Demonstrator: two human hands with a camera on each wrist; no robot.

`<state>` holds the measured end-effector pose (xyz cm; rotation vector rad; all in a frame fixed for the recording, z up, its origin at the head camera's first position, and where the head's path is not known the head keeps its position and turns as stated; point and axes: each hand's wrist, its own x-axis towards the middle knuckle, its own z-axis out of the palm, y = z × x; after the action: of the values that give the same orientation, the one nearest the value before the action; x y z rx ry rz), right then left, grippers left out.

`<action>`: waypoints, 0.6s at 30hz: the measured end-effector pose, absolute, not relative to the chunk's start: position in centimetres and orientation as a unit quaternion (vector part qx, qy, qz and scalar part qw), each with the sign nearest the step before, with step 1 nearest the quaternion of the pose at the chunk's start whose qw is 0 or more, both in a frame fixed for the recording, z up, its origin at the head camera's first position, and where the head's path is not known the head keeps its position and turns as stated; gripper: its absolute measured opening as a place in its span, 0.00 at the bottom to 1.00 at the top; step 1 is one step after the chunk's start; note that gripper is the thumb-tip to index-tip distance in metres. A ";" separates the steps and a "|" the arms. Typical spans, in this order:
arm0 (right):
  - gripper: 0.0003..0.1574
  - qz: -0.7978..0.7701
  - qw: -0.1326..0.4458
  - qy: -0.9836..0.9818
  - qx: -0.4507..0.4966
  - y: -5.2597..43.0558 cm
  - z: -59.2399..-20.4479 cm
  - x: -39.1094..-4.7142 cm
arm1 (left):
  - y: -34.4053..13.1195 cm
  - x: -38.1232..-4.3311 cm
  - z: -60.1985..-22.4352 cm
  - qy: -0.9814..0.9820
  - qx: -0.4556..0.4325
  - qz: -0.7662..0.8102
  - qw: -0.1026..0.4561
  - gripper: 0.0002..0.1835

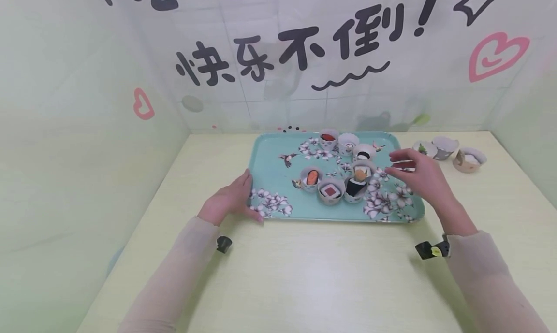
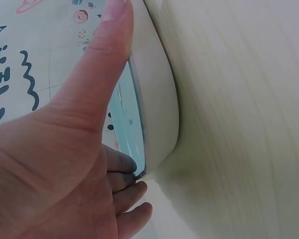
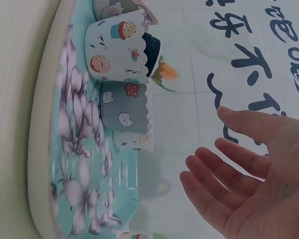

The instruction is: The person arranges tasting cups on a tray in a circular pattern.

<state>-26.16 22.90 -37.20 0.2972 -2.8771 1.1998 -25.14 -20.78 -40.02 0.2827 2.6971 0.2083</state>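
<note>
A teal tray (image 1: 271, 149) with a flower and bird print lies on the table. My left hand (image 1: 230, 195) rests at its front left corner, the thumb along the front edge and the fingers at the left side. Several paper cups with sushi-like pieces stand on the tray, among them a cup with an orange-topped piece (image 1: 312, 177), a cup with a red-centred square (image 1: 330, 192) and a cup with a black-wrapped piece (image 1: 356, 188). Over the tray's right part my right hand (image 1: 419, 171) hovers with spread, relaxed fingers, holding nothing. A gap separates it from the grey cup (image 3: 124, 107).
Right of the tray, three more cups stand on the table (image 1: 304, 275): one with a green leafy piece (image 1: 424, 149), a grey one (image 1: 445, 148) and one with a white filling (image 1: 469, 159). A wall covering (image 1: 287, 81) with black lettering rises behind the tray.
</note>
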 end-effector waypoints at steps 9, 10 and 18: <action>0.32 0.372 0.015 -0.924 0.084 24.4 -37.8 -26.4 | -20.8 -25.1 -40.0 0.970 0.102 0.071 0.210 0.77; 0.32 0.372 0.016 -0.924 0.084 24.5 -37.9 -26.4 | -20.8 -25.0 -40.0 0.970 0.101 0.071 0.210 0.77; 0.36 0.371 0.019 -0.926 0.066 26.1 -38.4 -26.7 | -20.9 -25.2 -40.2 0.970 0.102 0.071 0.210 0.78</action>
<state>-26.67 26.05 -38.43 0.2050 -2.8750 1.1503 -25.16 -20.89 -40.15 0.2832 2.6962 0.1981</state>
